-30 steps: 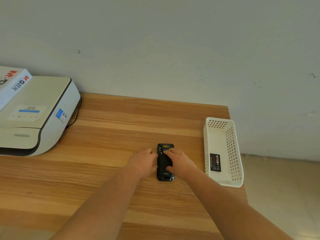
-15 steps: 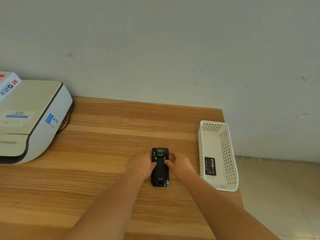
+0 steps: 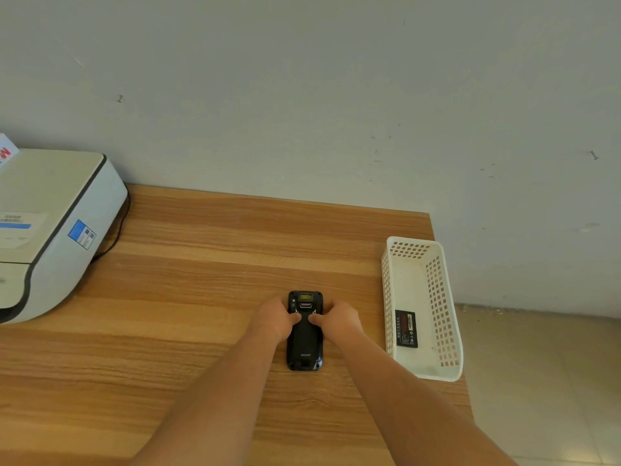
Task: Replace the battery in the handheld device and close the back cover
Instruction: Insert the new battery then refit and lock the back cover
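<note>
A black handheld device lies face down on the wooden table, its back cover on. My left hand grips its left side and my right hand its right side. Both thumbs press on the upper part of the back cover, near two small latches. A black battery with a red label lies flat inside the white perforated basket to the right of the device.
A white printer with a black cable stands at the table's left, with a box partly in view on top of it. The basket sits at the table's right edge, beyond which is tiled floor. A grey wall backs the table.
My right hand has slid from lying across the device to gripping its right side. Both thumbs now meet on the upper back cover. The view has shifted slightly to the right.
</note>
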`<action>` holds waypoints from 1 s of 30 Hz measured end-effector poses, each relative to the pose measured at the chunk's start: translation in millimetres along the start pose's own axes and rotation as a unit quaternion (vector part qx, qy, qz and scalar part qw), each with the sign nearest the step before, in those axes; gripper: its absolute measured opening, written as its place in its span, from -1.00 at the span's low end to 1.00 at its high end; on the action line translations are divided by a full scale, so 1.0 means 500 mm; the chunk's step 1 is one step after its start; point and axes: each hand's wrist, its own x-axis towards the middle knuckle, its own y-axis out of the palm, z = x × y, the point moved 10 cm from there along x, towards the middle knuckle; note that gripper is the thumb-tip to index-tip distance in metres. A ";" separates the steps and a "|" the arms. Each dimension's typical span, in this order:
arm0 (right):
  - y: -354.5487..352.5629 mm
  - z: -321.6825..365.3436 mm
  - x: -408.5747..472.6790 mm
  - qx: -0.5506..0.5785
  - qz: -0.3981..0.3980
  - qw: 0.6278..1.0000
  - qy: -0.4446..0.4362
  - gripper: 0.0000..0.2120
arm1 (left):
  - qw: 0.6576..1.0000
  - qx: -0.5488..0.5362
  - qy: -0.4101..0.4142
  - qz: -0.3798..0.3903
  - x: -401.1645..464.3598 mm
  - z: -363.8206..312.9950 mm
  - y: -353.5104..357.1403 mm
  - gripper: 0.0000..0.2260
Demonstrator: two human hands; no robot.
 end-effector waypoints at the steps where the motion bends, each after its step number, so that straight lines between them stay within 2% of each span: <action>1: 0.001 -0.002 0.004 0.003 -0.002 1.000 0.007 -0.76 | 1.000 -0.006 0.002 0.000 0.002 -0.002 0.000 -0.78; 7: 0.004 -0.012 0.021 0.029 0.001 0.999 0.038 -0.74 | 1.000 -0.014 0.012 -0.001 0.015 -0.004 -0.003 -0.78; 14: 0.010 -0.030 0.013 0.079 0.004 0.997 0.020 -0.76 | 0.998 -0.031 0.045 0.003 0.009 0.000 0.000 -0.86; 19: 0.014 -0.046 -0.003 0.099 0.018 0.995 0.024 -0.64 | 0.995 -0.081 0.032 0.044 -0.005 0.022 0.017 -0.59; 30: 0.013 -0.045 -0.011 0.081 0.022 0.996 -0.003 -0.61 | 0.997 -0.054 0.055 0.021 -0.013 0.017 0.020 -0.56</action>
